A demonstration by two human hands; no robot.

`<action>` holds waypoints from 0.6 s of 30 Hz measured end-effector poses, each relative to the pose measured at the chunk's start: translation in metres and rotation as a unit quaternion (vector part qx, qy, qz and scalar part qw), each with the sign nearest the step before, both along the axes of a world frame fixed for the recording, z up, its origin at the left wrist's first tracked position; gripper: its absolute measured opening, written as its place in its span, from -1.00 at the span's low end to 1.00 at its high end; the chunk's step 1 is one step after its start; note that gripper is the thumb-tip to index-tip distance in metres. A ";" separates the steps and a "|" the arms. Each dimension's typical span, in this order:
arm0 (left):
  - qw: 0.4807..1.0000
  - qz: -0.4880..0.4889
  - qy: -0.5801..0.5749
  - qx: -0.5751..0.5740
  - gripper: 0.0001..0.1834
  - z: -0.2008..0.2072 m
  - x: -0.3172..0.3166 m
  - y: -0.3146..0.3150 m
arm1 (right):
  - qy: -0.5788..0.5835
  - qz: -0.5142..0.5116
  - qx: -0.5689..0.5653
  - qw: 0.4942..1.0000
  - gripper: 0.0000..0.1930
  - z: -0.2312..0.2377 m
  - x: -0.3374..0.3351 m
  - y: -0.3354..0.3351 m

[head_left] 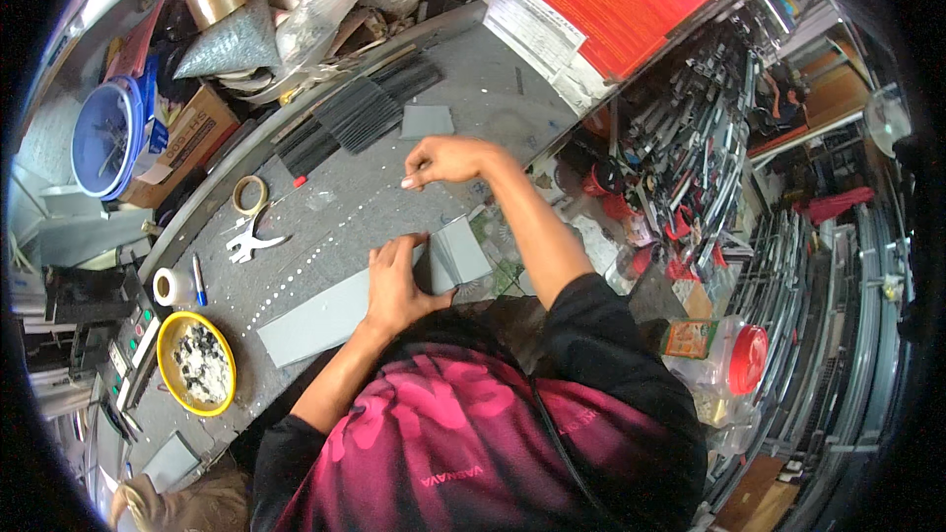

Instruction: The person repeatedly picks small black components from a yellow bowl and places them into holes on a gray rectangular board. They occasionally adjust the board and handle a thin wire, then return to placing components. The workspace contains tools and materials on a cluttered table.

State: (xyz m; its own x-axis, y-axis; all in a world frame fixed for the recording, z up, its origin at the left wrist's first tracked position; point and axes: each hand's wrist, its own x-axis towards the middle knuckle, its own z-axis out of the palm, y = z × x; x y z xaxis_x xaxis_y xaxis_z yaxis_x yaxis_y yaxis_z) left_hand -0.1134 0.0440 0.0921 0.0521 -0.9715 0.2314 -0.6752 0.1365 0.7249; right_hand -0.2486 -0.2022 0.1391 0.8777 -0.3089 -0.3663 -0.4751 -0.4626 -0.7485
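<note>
My left hand (394, 286) lies across a long flat grey strip (315, 323) near my body, its thumb on the near edge and fingers on the far edge. The strip's right part, under and beyond the hand, shows stacked or folded layers. My right hand (443, 160) is raised over the grey worktable (340, 207), apart from the strip. Its fingers are pinched together; whatever they hold, if anything, is too small to make out. Just beyond that hand lies a small grey piece (427, 121). A row of white dots (305, 261) runs along the table past the strip.
Black ribbed strips (365, 103) lie toward the back. At left are a tape roll (250, 195), a white plier-like tool (254, 243), a blue pen (198, 279), a white roll (174, 288) and a yellow bowl (233, 360) of small black and white pieces. Metal profiles (695, 128) crowd the right.
</note>
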 end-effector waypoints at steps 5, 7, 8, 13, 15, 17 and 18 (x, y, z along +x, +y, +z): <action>0.997 0.065 0.012 -0.034 0.07 0.019 0.022 -0.005 | 0.010 -0.160 0.260 0.952 -0.63 -0.110 -0.057 0.076; 0.995 0.093 0.011 -0.041 0.07 0.015 0.033 -0.019 | 0.032 -0.182 0.330 0.926 -0.64 -0.096 -0.088 0.128; 0.995 0.097 0.006 -0.025 0.06 0.012 0.035 -0.024 | -0.050 -0.140 0.285 0.947 -0.63 -0.076 -0.095 0.138; 0.999 0.032 0.018 0.010 0.05 -0.001 0.019 -0.024 | -0.076 -0.051 -0.044 0.995 -0.62 0.037 -0.079 0.099; 0.999 0.005 0.020 0.041 0.05 0.001 0.009 -0.013 | -0.073 -0.022 -0.038 0.996 -0.65 0.034 -0.045 0.041; 1.000 0.002 0.017 0.007 0.05 0.007 0.004 -0.002 | -0.042 0.025 0.029 0.998 -0.66 -0.001 -0.023 -0.005; 1.000 0.001 0.015 -0.003 0.04 0.011 0.005 0.002 | -0.028 0.047 0.058 0.997 -0.65 -0.028 -0.017 -0.015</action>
State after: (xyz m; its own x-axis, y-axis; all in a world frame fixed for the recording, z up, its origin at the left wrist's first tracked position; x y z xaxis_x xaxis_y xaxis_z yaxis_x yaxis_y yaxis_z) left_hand -0.1088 0.0461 0.1031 0.0611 -0.9698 0.2361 -0.6528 0.1401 0.7445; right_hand -0.2657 -0.2171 0.1115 0.9211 -0.1819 -0.3443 -0.3893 -0.4123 -0.8237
